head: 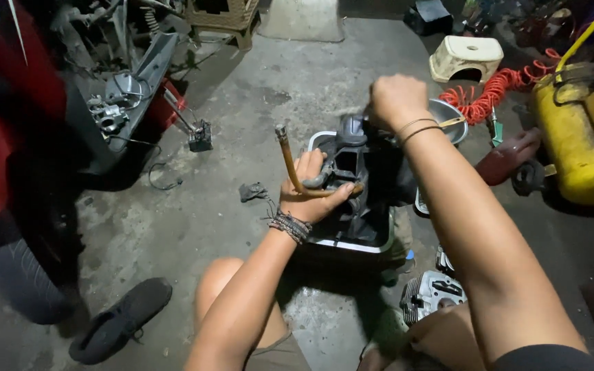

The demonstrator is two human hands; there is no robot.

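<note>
Grey concrete floor [256,103], stained and dusty, fills the head view, and on it sits a shallow white-rimmed tray [352,246] holding a dark engine part [355,168], a bulky casing of black and grey metal standing upright in the tray. The left hand [309,189] is closed around the casing's near side, fingers curled over an amber rubber hose [290,161] that rises from the part and bends upward to a small metal end. The right hand [397,99] is clenched into a fist over the top of the casing; whatever it grips is hidden beneath it, so I cannot tell what it holds.

By the look of it, the work is at the stage of steadying the casing with one hand while the other acts on its top. A next move would call for a firm left-hand brace, since the part stands tall in a shallow tray and could tip.

Around it lie a finned cylinder head [429,294] near the right knee, a coiled orange air hose [496,89], a yellow compressor tank [582,137], a cream plastic stool [467,56] and a black shoe [119,319].
</note>
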